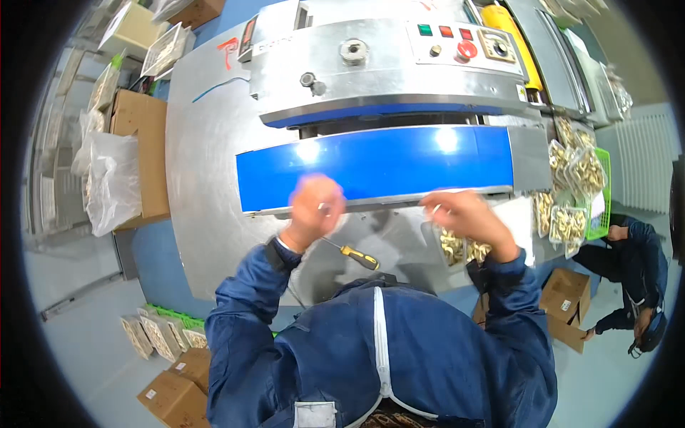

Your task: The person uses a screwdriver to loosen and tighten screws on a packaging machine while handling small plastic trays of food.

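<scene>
My left hand [316, 207], blurred by motion, is above the front left edge of the blue conveyor belt [378, 165]. Its fingers look curled in, with a small shiny spot among them that I cannot make out. At the belt's front right edge is my right hand [467, 216], fingers reaching left and slightly bent, thumb apart; nothing shows in it. A screwdriver [360, 258] with a yellow and black handle lies on the metal table [207, 157] between my forearms. Beneath my right wrist sit clear trays of brass-coloured parts [451, 247], partly hidden.
Behind the belt stands a metal machine [399, 78] with a red stop button [467, 49]. More filled trays [586, 173] and a green basket [601, 192] are at the right. A carton [146, 150] with plastic stands left. Another person [631, 274] bends by a carton [566, 303].
</scene>
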{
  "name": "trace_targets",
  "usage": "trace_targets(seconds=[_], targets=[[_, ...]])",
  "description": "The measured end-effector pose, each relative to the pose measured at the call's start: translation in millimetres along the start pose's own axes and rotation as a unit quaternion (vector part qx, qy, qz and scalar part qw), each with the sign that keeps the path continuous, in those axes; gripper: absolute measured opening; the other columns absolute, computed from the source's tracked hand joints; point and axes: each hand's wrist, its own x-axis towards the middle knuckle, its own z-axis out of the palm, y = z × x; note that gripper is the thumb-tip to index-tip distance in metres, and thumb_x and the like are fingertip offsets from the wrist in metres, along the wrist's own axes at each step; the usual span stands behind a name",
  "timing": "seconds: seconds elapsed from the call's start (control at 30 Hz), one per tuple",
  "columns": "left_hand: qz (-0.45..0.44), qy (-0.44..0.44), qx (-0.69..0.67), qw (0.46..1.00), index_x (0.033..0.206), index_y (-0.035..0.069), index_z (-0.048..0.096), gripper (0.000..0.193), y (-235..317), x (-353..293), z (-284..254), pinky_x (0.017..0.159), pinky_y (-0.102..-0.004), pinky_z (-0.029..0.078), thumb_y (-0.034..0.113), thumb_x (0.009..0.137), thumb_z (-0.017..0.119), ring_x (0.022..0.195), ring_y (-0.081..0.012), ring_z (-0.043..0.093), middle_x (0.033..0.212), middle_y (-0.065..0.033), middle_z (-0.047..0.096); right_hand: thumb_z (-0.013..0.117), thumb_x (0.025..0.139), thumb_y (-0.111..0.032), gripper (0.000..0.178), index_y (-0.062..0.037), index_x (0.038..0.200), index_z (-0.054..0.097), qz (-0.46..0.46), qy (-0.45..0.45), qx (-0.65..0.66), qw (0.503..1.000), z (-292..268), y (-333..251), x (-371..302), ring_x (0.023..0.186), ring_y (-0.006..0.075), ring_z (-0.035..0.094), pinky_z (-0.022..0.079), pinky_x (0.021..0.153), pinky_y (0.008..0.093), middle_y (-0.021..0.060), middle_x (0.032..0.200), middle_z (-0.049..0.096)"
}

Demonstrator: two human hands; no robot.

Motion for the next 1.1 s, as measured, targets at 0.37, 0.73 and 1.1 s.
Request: trace_targets(seconds=[0.37, 0.73, 1.1], targets=[[-0.186, -0.396, 0.040, 0.898, 0.105, 0.002, 0.057, 0.023, 10, -149, 113, 0.076, -0.0454, 0.050, 0.005, 0.084, 0.049, 0.089, -0.0371, 0.060, 0.097, -0.0199, 0.060, 0.050, 0.086, -0.009, 0.017, -0.0016, 0.097, 0.062, 0.020, 0.263, -0.202, 0.943, 205, 120, 27, 0.091, 0.0336, 0.060, 0.049, 0.081, 0.0418, 0.0192, 0.097, 0.060], [-0.129, -0.376, 0.016, 0.917, 0.092, 0.001, 0.059, 0.014, 7, -164, 123, 0.069, -0.0447, 0.051, 0.003, 0.083, 0.049, 0.081, -0.0377, 0.061, 0.093, -0.0206, 0.058, 0.053, 0.086, -0.021, 0.022, -0.0022, 0.088, 0.065, 0.158, 0.165, -0.110, 0.967, 194, 115, 16, 0.085, 0.0379, 0.064, 0.050, 0.075, 0.0471, 0.0212, 0.087, 0.066], [-0.159, -0.342, 0.041, 0.925, 0.083, 0.000, 0.061, 0.015, 8, -169, 116, 0.065, -0.0457, 0.052, 0.012, 0.086, 0.052, 0.072, -0.0375, 0.062, 0.086, -0.0192, 0.059, 0.067, 0.085, -0.012, 0.015, -0.0027, 0.096, 0.065, 0.037, 0.396, 0.221, 0.891, -36, 45, -15, 0.074, 0.0103, 0.064, 0.051, 0.060, 0.0235, 0.0034, 0.082, 0.066]])
